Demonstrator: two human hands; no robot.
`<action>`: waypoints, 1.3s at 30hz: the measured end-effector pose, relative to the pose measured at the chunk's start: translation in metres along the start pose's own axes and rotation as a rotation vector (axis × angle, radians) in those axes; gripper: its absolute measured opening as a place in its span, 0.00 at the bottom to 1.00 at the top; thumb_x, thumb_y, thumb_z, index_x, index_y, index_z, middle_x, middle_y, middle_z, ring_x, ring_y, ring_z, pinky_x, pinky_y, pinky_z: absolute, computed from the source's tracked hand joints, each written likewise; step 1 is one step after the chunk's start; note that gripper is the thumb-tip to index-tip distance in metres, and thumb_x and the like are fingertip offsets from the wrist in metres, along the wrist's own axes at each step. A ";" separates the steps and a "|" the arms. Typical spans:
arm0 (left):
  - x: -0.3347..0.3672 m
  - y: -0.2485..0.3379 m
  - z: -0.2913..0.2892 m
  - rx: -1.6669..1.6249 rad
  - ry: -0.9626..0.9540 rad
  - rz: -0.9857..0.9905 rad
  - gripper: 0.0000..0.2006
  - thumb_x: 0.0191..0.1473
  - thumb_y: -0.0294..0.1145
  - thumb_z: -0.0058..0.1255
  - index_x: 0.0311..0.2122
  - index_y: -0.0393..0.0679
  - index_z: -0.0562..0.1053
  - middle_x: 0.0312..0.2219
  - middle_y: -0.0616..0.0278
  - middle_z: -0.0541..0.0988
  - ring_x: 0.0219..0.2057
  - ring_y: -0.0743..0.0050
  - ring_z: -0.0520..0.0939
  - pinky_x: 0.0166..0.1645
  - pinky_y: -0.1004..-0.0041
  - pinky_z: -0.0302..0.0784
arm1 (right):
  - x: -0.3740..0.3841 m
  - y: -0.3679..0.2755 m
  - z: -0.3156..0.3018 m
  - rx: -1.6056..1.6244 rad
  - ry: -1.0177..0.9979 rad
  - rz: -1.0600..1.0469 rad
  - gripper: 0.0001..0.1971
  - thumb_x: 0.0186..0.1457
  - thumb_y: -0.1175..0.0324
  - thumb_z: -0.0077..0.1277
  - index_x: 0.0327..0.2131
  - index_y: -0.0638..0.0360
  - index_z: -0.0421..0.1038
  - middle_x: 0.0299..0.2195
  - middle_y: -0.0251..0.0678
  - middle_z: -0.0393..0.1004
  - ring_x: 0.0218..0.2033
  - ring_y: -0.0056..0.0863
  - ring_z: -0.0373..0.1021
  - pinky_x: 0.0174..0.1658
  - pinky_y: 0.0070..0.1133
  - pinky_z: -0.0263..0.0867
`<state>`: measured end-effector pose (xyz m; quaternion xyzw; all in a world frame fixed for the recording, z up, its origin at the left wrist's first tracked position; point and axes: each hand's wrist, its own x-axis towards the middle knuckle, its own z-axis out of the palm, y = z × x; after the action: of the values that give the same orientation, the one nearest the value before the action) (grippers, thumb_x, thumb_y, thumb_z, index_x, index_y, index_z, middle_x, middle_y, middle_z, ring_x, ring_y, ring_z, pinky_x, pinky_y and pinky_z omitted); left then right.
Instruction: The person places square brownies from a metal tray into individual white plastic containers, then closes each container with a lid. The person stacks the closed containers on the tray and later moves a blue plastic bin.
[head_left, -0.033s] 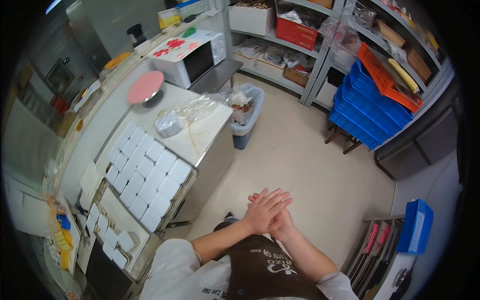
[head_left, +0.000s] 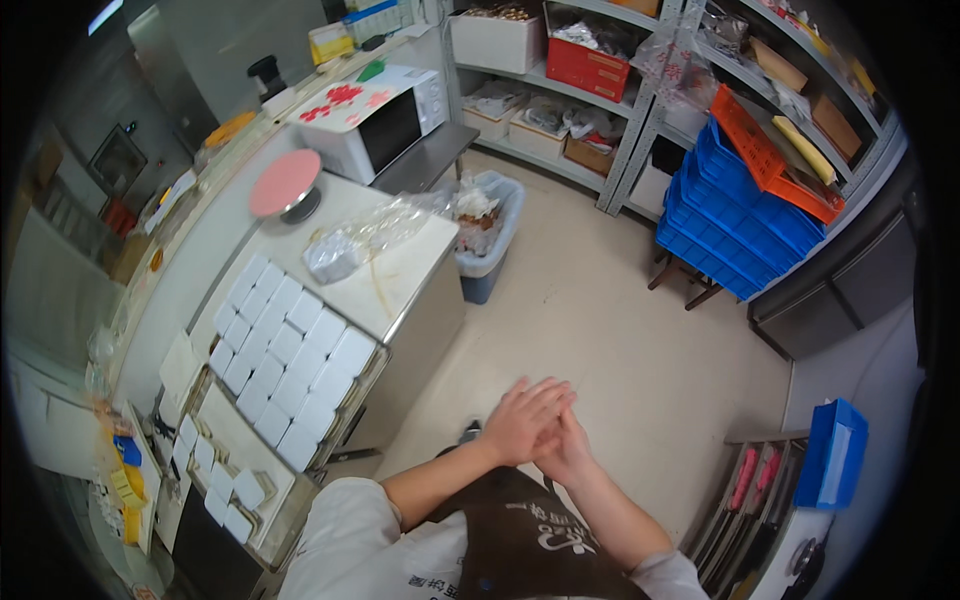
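Observation:
In front of my apron, my left hand [head_left: 522, 422] and my right hand [head_left: 568, 450] meet over the floor. The left fingers lie stretched out against the right hand's palm and fingers, and neither hand shows any object in it. Part of the right palm is hidden behind the left hand. To the left, on the counter, a tray [head_left: 352, 385] is packed with rows of white rounded-rectangle pieces [head_left: 290, 345]. Nearer to me, a second tray [head_left: 284, 500] carries several more such pieces [head_left: 249, 487], loosely spread.
A pink turntable [head_left: 286, 183], clear plastic wrapping [head_left: 375, 235] and a white microwave [head_left: 375, 120] stand along the counter. Beyond its corner is a lined waste bin [head_left: 490, 235]. Stacked blue crates [head_left: 735, 210] and metal shelves [head_left: 560, 165] line the far side; a blue box [head_left: 831, 455] sits right.
My hands have shifted against each other; the left fingers are more bunched and reach less far across the right hand. The view has moved slightly. Trays and counter things stay put.

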<state>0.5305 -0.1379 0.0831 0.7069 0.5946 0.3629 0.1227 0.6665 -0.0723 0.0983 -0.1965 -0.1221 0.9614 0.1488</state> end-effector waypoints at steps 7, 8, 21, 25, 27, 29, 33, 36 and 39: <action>0.032 -0.167 0.069 -0.068 0.202 -0.862 0.22 0.62 0.43 0.57 0.57 0.44 0.73 0.48 0.54 0.81 0.35 0.51 0.86 0.41 0.55 0.81 | -0.106 -0.157 -0.184 -1.409 0.677 -0.293 0.15 0.65 0.65 0.55 0.53 0.60 0.75 0.56 0.43 0.77 0.57 0.42 0.72 0.59 0.33 0.69; 0.048 -0.185 0.087 -0.070 0.138 -0.832 0.18 0.62 0.43 0.56 0.53 0.45 0.74 0.44 0.54 0.82 0.35 0.51 0.86 0.41 0.55 0.80 | -0.135 -0.166 -0.227 -1.642 0.906 -0.360 0.15 0.62 0.68 0.58 0.51 0.59 0.75 0.54 0.44 0.77 0.56 0.43 0.73 0.58 0.33 0.69; 0.113 -0.170 0.090 0.183 -0.277 -0.829 0.22 0.66 0.52 0.46 0.47 0.44 0.80 0.42 0.47 0.85 0.49 0.43 0.82 0.54 0.50 0.77 | -0.308 -0.150 -0.517 -1.725 0.843 0.750 0.14 0.63 0.60 0.55 0.39 0.63 0.77 0.35 0.40 0.83 0.36 0.34 0.80 0.40 0.36 0.75; 0.101 -0.229 -0.015 0.306 0.098 -1.096 0.29 0.59 0.46 0.56 0.63 0.47 0.70 0.58 0.45 0.76 0.57 0.43 0.78 0.61 0.53 0.75 | -0.140 -0.280 -0.529 -1.556 0.941 0.506 0.14 0.67 0.59 0.52 0.38 0.62 0.76 0.30 0.39 0.83 0.30 0.32 0.80 0.33 0.32 0.74; 0.112 -0.276 -0.076 0.300 0.296 -1.164 0.33 0.58 0.40 0.57 0.67 0.49 0.62 0.64 0.49 0.69 0.59 0.43 0.77 0.59 0.52 0.77 | -0.046 -0.342 -0.494 -1.268 0.974 0.038 0.12 0.69 0.63 0.49 0.35 0.61 0.74 0.26 0.39 0.81 0.25 0.25 0.76 0.29 0.25 0.71; 0.118 -0.329 -0.128 0.620 0.301 -1.116 0.36 0.58 0.36 0.56 0.71 0.52 0.58 0.67 0.49 0.64 0.58 0.43 0.77 0.59 0.53 0.77 | 0.042 -0.381 -0.446 -1.409 0.844 -0.158 0.11 0.70 0.63 0.49 0.36 0.60 0.72 0.26 0.37 0.79 0.24 0.21 0.73 0.27 0.21 0.69; 0.091 -0.448 -0.199 1.389 0.119 -0.794 0.35 0.58 0.30 0.52 0.71 0.51 0.59 0.60 0.49 0.72 0.56 0.48 0.79 0.59 0.57 0.77 | 0.180 -0.380 -0.372 -1.363 0.809 -0.071 0.12 0.70 0.62 0.49 0.40 0.61 0.74 0.31 0.37 0.81 0.26 0.23 0.74 0.29 0.22 0.70; 0.051 -0.503 -0.246 1.127 -0.033 -0.949 0.25 0.56 0.26 0.50 0.61 0.47 0.69 0.49 0.51 0.79 0.50 0.51 0.82 0.54 0.57 0.78 | 0.260 -0.339 -0.349 -1.314 0.677 0.244 0.12 0.68 0.62 0.53 0.46 0.60 0.72 0.32 0.35 0.79 0.29 0.23 0.75 0.30 0.23 0.71; 0.025 -0.507 -0.303 0.756 0.181 -0.917 0.07 0.54 0.26 0.49 0.39 0.44 0.75 0.35 0.54 0.81 0.39 0.51 0.84 0.43 0.54 0.80 | 0.318 -0.289 -0.316 -1.431 0.247 0.731 0.16 0.68 0.63 0.54 0.53 0.61 0.74 0.38 0.38 0.82 0.34 0.25 0.76 0.39 0.26 0.75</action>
<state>-0.0495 -0.0599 -0.0008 0.3392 0.9348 0.0952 -0.0441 0.5869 0.3574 -0.2079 -0.3760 -0.6181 0.6097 -0.3239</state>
